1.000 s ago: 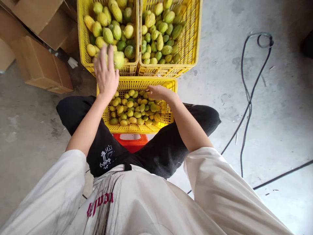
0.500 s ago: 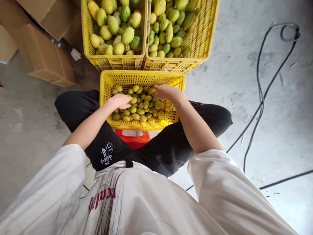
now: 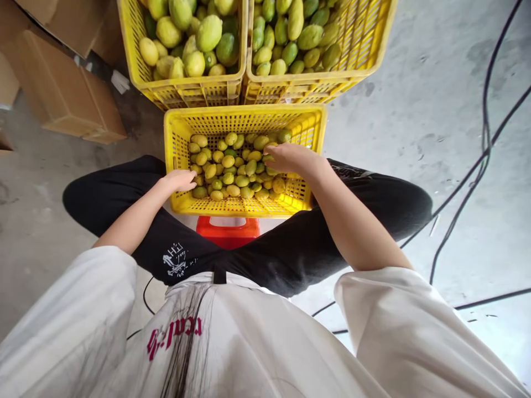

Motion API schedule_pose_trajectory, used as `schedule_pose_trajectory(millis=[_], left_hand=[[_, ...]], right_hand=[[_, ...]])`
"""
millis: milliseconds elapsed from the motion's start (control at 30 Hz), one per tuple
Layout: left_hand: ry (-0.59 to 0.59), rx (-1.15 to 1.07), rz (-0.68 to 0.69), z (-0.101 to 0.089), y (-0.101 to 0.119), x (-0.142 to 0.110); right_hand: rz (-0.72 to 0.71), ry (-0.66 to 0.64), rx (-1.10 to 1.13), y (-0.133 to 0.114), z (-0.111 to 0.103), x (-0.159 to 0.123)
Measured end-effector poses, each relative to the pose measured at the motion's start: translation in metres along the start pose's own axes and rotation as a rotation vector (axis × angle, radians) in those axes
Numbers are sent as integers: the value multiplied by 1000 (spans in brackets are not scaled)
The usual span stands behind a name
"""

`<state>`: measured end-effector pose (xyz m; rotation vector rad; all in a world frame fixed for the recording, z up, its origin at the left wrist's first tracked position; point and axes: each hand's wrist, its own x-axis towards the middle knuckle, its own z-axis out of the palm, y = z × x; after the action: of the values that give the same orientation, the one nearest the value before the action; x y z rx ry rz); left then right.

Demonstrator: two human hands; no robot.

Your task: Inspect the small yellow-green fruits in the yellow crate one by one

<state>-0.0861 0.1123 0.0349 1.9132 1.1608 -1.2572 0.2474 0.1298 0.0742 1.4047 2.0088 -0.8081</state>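
Top center: yellow left crate and right crate holding green and yellow fruit; center frame, yellow middle crate holds small yellow-green fruits. These lie at fingertips of left hand and right hand; fingers bent, can't tell if gripping.

Stained grey floor, cardboard boxes upper left; black cable right, bright glare lower right

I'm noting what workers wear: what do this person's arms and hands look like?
The left hand and right hand are gloveless; the forearms are bare, with no watch or bracelet showing. Above them are loose, short white sleeves without visible markings.
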Motion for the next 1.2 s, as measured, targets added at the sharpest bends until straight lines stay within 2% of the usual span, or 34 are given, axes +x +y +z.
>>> schedule_pose_trajectory(millis=[167, 400, 567, 733, 933, 1033, 1200], left_hand=[[-59, -7, -24, 18, -4, 21], [-101, -31, 40, 44, 13, 65], [-103, -54, 15, 69, 16, 91], [-122, -124, -16, 91, 16, 106], [-132, -204, -132, 108, 35, 123], [-99, -235, -202, 114, 42, 125], [-42, -276, -250, 116, 41, 121]], right_hand=[[13, 1, 7, 3, 5, 0], [35, -63, 21, -2, 4, -3], [12, -73, 51, -4, -2, -5], [45, -67, 62, -2, -5, -10], [62, -99, 83, 4, -6, -13], [67, -62, 107, 5, -9, -13], [73, -28, 131, 7, -12, -16]])
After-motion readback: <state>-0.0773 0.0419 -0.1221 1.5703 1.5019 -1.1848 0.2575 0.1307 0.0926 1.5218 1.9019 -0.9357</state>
